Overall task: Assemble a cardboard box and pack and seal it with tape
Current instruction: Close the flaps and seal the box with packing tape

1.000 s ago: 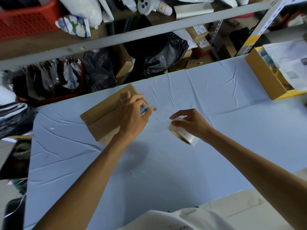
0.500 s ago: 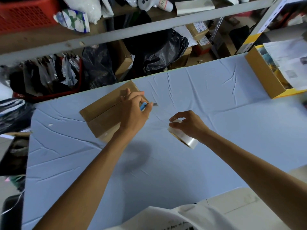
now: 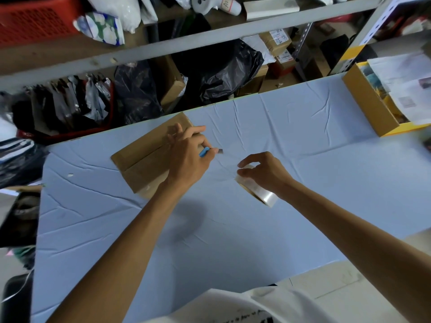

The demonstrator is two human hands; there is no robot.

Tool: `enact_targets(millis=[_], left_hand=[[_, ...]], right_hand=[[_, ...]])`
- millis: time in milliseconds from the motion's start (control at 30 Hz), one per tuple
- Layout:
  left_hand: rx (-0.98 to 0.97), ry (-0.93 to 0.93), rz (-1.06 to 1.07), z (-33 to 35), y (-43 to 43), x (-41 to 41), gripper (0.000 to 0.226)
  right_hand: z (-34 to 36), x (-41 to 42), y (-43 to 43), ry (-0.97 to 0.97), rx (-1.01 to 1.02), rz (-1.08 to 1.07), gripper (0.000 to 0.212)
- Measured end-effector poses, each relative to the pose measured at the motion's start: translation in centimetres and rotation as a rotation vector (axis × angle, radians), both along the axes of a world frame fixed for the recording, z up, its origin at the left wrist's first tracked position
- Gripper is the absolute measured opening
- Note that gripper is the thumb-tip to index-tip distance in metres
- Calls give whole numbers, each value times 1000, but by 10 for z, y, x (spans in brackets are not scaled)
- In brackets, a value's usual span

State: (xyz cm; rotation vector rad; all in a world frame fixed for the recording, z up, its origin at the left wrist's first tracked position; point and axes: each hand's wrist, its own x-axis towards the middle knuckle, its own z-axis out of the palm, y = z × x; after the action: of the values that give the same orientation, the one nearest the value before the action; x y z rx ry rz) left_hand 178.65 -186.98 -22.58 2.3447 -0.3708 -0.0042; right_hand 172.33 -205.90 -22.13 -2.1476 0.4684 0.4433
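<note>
My left hand [image 3: 189, 159] fingers clamp the blue cutter [image 3: 205, 152] over the box [image 3: 144, 159] while my right hand [image 3: 265, 173] fingers grip the tape roll [image 3: 256, 190], likely tensioning tape for a cut.

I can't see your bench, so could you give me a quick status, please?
Left hand holds cutter on box. Right hand grips tape. Nothing blocking.

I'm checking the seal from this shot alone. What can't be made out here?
Head view only:
- Tape strip between roll and box: clear film, not visible against the cloth.
- Box's right end: hidden under the left hand.
- Cutter: only a blue tip and dark blade show past the fingers.
- Roll's core: covered by the right hand.
- Yellow box contents: cut off by the right edge.
</note>
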Motion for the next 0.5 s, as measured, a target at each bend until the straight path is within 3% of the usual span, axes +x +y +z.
enact_targets(millis=[333,500], left_hand=[[23,39,-22,-3,3,1,21],[-201,-68,32,8,9,-2,22]], right_hand=[[0,1,2,-15,-42,-4,15],[0,-4,3,-24,-33,-7,15]])
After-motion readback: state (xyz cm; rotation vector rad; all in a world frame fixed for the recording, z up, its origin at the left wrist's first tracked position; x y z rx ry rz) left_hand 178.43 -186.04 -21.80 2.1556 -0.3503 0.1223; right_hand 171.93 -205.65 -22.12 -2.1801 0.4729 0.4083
